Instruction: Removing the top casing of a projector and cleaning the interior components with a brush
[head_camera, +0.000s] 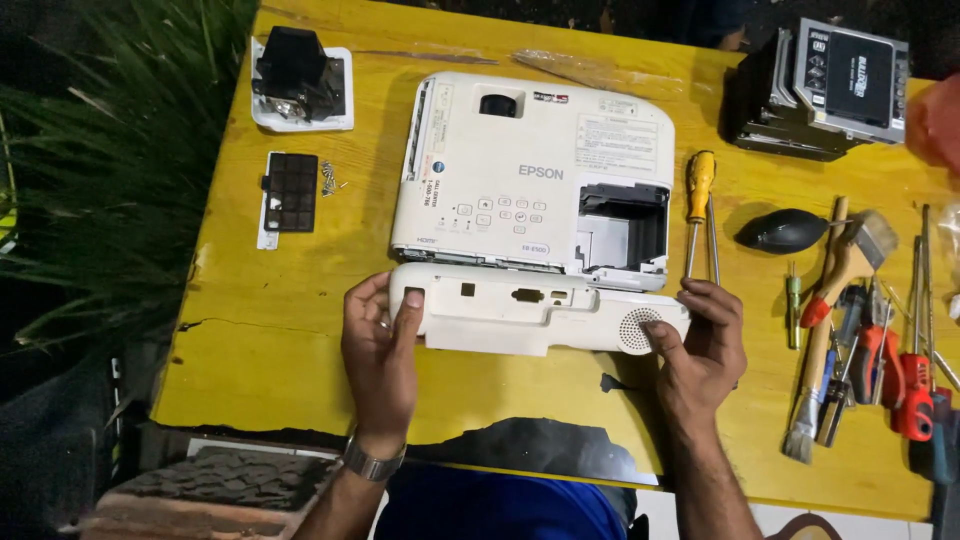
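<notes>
Head view is showing a white projector (520, 175) lying on a yellow table (260, 330), with its long white rear panel (530, 310) sitting just in front of it, detached and lying along the near edge of the body. This panel is showing several small dark cut-outs for ports along its face and a round perforated grille at its right end. The projector body is showing a lens opening near the far edge, a cluster of buttons on top, and an open rectangular bay at its right front corner.

Left hand (380, 355) is gripping the panel's left end, thumb pressing on the front face and fingers curling around behind. Right hand (705, 345) is holding the right end beside the grille, thumb at the grille's edge and fingers bent over the top corner.

One screwdriver with an orange handle (699, 195) is lying just right of the projector. One black rubber air blower (782, 231) is resting further right, and one flat paintbrush (835, 330) is lying among a spread of red-handled tools (900, 385); their exact number is hard to tell. One black lamp module on a white tray (300, 85) is sitting at the far left corner, with one dark grid filter (290, 192) and a small pile of screws (331, 180) near it. One grey metal drive unit (825, 85) is sitting at the far right.
</notes>
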